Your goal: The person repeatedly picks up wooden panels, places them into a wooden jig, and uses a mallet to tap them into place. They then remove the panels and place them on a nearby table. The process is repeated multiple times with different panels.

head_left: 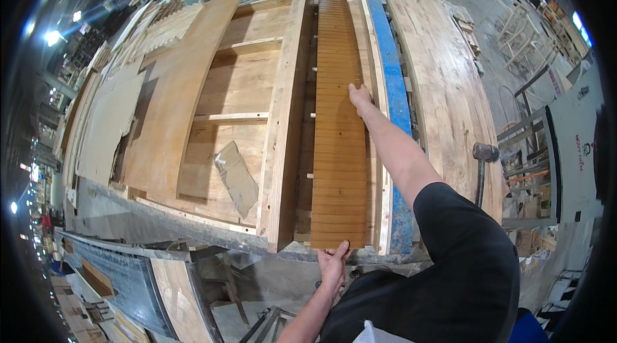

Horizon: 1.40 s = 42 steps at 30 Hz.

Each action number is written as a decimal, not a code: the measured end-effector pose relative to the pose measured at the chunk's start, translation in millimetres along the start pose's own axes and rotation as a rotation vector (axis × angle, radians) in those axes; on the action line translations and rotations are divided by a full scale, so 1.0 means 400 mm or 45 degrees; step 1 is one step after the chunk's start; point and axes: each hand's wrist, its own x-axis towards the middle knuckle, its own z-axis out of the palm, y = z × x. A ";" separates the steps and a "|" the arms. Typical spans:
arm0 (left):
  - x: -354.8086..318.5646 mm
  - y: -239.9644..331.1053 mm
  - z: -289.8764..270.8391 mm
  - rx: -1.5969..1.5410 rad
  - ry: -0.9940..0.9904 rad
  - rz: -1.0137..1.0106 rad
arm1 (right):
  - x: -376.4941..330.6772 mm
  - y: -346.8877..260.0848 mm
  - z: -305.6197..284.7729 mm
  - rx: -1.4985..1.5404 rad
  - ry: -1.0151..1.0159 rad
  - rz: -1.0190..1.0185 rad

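A long brown wooden board [339,157] with dark lines across it and a row of small holes lies lengthwise in front of me. My left hand [333,267] grips its near end, thumb on top and fingers underneath. Farther up, my right hand [361,96] is closed around the board's right edge, thumb on the upper face and the other fingers mostly hidden. Left of the board stands a pale timber beam [285,118], and short light pegs [312,115] show in the gap between. A pale wooden strip [379,118] and a blue bar [396,105] run along the right side.
A mallet [484,163] stands on the wide pale panel [443,92] at right. To the left are a framed wooden piece [231,99] holding a torn cardboard scrap [238,179], and a leaning brown sheet [177,99]. A grey metal cabinet [575,150] stands far right.
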 end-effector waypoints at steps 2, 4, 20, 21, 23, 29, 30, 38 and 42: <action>0.011 -0.005 -0.017 -0.019 0.011 -0.059 | -0.012 -0.005 -0.001 0.010 0.062 -0.074; 0.018 -0.002 -0.025 0.015 0.055 -0.037 | -0.019 0.006 -0.009 0.044 0.060 -0.162; 0.104 0.003 -0.061 0.041 0.119 0.000 | -0.005 0.003 0.032 -0.124 0.126 -0.125; 0.101 0.000 -0.063 0.027 0.128 0.010 | -0.016 0.002 0.038 -0.124 0.108 -0.134; 0.098 0.000 -0.064 0.003 0.140 0.037 | -0.047 -0.021 0.042 -0.117 0.073 -0.153; 0.084 -0.017 -0.079 0.070 0.129 0.037 | -0.028 0.024 0.052 -0.184 0.179 -0.173; 0.084 -0.011 -0.077 0.067 0.125 0.046 | -0.032 0.020 0.050 -0.161 0.150 -0.168; 0.066 0.008 -0.062 0.038 0.138 0.095 | -0.105 -0.055 -0.011 -0.166 -0.059 -0.045; 0.079 0.000 -0.097 0.109 0.048 0.070 | -0.231 -0.066 -0.078 -0.569 0.123 -0.569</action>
